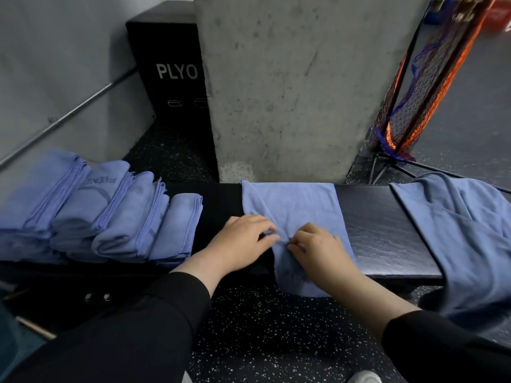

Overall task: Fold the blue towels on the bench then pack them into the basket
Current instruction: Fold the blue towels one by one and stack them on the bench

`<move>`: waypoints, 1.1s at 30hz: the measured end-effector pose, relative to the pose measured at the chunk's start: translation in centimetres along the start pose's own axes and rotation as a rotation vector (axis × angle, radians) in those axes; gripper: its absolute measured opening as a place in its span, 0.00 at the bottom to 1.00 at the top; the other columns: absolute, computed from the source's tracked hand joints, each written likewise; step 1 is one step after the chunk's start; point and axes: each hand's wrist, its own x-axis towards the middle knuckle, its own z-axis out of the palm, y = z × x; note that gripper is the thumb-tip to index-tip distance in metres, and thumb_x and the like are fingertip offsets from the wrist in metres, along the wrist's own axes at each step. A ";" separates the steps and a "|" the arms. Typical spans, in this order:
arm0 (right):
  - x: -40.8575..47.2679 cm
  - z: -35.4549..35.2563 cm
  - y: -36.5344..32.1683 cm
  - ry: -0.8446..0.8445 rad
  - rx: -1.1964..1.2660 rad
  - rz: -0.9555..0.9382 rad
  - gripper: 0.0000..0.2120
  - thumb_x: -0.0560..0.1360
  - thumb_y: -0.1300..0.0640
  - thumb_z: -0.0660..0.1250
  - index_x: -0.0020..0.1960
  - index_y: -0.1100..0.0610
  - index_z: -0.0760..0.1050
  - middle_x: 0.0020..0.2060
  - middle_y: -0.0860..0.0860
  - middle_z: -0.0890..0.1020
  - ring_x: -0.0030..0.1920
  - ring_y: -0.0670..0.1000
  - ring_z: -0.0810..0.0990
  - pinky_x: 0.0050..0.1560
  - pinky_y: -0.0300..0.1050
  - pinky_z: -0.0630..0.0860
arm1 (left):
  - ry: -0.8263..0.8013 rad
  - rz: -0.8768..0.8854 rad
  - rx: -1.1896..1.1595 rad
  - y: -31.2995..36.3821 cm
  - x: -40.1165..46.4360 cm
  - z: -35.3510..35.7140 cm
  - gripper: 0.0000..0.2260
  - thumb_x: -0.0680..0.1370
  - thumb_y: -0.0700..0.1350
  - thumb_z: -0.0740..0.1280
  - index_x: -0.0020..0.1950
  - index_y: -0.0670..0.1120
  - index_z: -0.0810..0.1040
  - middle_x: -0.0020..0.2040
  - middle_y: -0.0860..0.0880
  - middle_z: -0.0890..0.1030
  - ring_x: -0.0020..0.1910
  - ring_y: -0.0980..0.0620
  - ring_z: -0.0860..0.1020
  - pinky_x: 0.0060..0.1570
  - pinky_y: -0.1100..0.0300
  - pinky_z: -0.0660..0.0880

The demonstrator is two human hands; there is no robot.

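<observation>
A blue towel (293, 205) lies across the middle of the black padded bench (381, 230), its near end hanging over the front edge. My left hand (240, 241) and my right hand (318, 247) meet at the towel's near part, and each pinches a bit of its cloth. Several folded blue towels (110, 217) lie in a leaning row on the bench's left end. Unfolded blue towels (467, 233) drape over the right end. No basket is in view.
A concrete pillar (290, 87) stands right behind the bench. A black PLYO box (171, 76) sits behind on the left, beside a wall with a metal rail (72, 109). A black and orange net on a stand (420, 92) leans at the right. Speckled rubber floor (276, 327) lies below.
</observation>
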 end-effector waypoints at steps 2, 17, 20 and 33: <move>0.3 -0.5 -0.4 0.034 0.073 0.023 0.11 0.81 0.50 0.63 0.47 0.55 0.77 0.47 0.49 0.78 0.50 0.56 0.78 0.50 0.54 0.72 | -0.059 0.045 -0.014 0.6 -0.3 -0.1 0.18 0.80 0.61 0.64 0.67 0.57 0.77 0.65 0.60 0.77 0.67 0.60 0.70 0.68 0.55 0.62; -1.3 -1.8 -0.3 -0.148 0.210 0.006 0.27 0.69 0.35 0.73 0.59 0.47 0.68 0.52 0.39 0.75 0.53 0.44 0.76 0.51 0.48 0.74 | 0.132 -0.286 -0.467 1.6 1.1 -0.8 0.15 0.81 0.51 0.67 0.36 0.48 0.76 0.31 0.54 0.76 0.32 0.55 0.73 0.38 0.56 0.71; -1.2 -0.4 -0.6 -0.116 -0.057 -0.054 0.20 0.73 0.44 0.70 0.57 0.51 0.67 0.52 0.45 0.74 0.54 0.52 0.75 0.45 0.50 0.71 | 0.155 -0.325 -0.548 2.1 1.5 -1.1 0.16 0.82 0.50 0.66 0.37 0.44 0.76 0.31 0.53 0.75 0.32 0.55 0.71 0.37 0.57 0.69; 2.4 -2.6 2.2 0.052 0.438 0.255 0.14 0.81 0.52 0.65 0.40 0.59 0.76 0.31 0.50 0.78 0.33 0.49 0.72 0.34 0.39 0.66 | 0.185 0.055 -0.100 2.4 0.6 -0.3 0.23 0.77 0.63 0.65 0.68 0.55 0.77 0.62 0.58 0.76 0.63 0.56 0.74 0.64 0.54 0.71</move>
